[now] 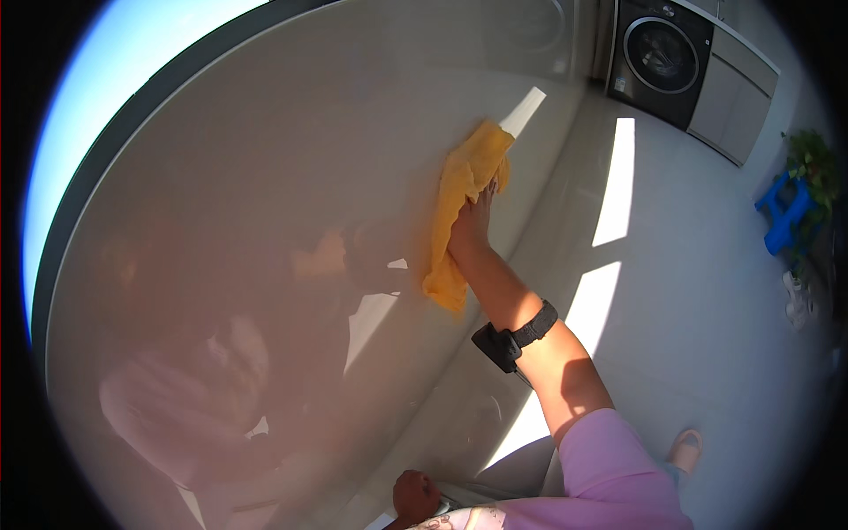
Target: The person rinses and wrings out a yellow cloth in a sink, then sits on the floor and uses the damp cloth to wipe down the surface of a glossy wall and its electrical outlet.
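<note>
My right hand [476, 215] presses a yellow-orange cloth [457, 199] against a glossy, light greyish-brown wall panel [278, 165]. The cloth is spread long under and around the hand, with its lower end hanging past the wrist. Some fingers are hidden by its folds. A black strap with a small black device [498, 346] sits round the right forearm. At the bottom, close to my body, my left hand [416, 495] is curled into a fist beside the panel's lower part; whether it holds anything is not visible. The panel mirrors my figure.
A dark front-loading washing machine [660, 56] stands beside a light cabinet [732, 99] at the upper right. A blue plastic stool [785, 212], a leafy plant [811, 162] and white shoes [796, 301] are at the right. Sunlight patches cross the pale floor [695, 298].
</note>
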### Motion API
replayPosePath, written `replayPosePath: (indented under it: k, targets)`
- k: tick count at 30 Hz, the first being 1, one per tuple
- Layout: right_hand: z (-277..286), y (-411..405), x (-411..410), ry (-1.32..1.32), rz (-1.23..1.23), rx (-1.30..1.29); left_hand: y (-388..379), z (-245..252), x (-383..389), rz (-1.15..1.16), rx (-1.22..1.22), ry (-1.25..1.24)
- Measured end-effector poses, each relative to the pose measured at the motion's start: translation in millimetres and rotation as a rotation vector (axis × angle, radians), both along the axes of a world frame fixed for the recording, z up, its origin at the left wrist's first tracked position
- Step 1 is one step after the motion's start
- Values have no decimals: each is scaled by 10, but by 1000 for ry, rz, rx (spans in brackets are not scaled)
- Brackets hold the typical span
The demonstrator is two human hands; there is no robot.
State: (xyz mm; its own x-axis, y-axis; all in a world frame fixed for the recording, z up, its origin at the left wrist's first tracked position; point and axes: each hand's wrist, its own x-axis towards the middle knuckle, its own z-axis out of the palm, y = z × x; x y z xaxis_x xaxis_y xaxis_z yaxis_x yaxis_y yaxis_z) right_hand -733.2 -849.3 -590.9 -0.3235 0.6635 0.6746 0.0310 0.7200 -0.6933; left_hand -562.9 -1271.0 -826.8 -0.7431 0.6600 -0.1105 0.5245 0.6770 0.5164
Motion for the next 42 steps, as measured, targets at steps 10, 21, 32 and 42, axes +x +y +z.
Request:
replayPosePath:
  k: [10, 21, 32, 42]
  targets:
    - [1295, -274, 59, 279, -2, 268, -42, 4, 19, -26, 144, 50]
    - [-24, -514, 175, 99, 107, -233, -50, 29, 90, 16, 93, 66]
    - [1481, -581, 90, 386, 31, 353, -37, 52, 63, 15, 35, 42]
    - [-939, -186, 122, 51, 93, -635, -88, 33, -26, -88, 61, -1]
